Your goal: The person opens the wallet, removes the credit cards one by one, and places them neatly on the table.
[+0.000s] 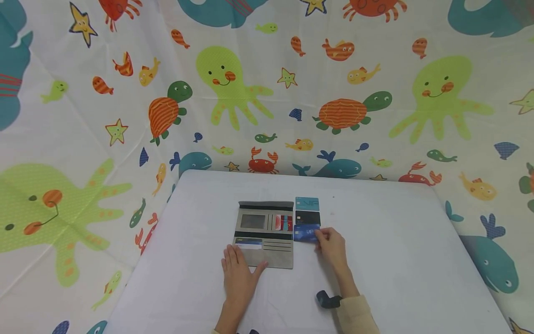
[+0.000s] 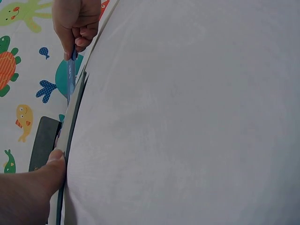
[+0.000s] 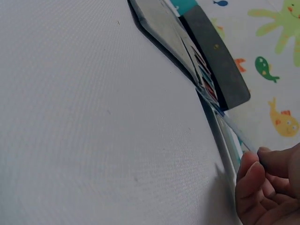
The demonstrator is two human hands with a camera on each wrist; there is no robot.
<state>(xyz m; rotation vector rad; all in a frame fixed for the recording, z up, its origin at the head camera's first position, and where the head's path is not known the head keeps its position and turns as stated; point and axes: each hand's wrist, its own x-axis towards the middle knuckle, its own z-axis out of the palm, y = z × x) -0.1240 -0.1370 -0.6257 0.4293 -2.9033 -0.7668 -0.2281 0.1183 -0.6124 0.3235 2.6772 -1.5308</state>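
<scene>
An unfolded grey wallet (image 1: 278, 259) lies on the white table, with cards in several of its slots. My left hand (image 1: 239, 277) rests at the wallet's lower left corner, fingers stretched out and thumb along the near edge. In the left wrist view the thumb presses on the wallet's edge. Beside the wallet's right edge, my right hand (image 1: 332, 248) pinches a blue VIP card (image 1: 303, 233) between thumb and fingers by its right end. Seen from the right wrist, that card (image 3: 240, 135) appears edge-on and tilted.
Above the blue card, a black card (image 1: 308, 218) and a teal VIP card (image 1: 307, 203) lie in a column along the wallet's right side. A dark wrist device (image 1: 328, 300) sits by the right sleeve. Behind the table hangs a sea-animal print cloth (image 1: 246, 41).
</scene>
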